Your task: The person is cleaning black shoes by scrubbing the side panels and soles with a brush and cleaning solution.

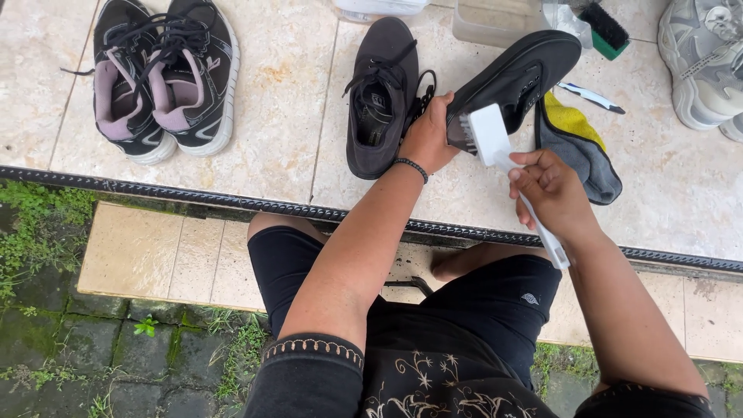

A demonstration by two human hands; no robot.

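Above the tiled floor [294, 101], just right of the lying black shoe [381, 97], the left hand [428, 139] grips a raised black shoe [515, 77]; the right hand [551, 190], closed around a white brush [503, 159], holds its bristles against the heel.

A pale tiled floor [279, 108] with faint rusty stains ends at a dark patterned edge strip [193, 197]. Below lies a beige step [139, 251], then mossy, weed-grown paving [70, 340], perhaps damp. Light is soft, even daylight.

Soft, even daylight, bright without glare; shadows are faint and diffuse. Focus is sharp throughout, with slight wide-angle stretching at the edges.
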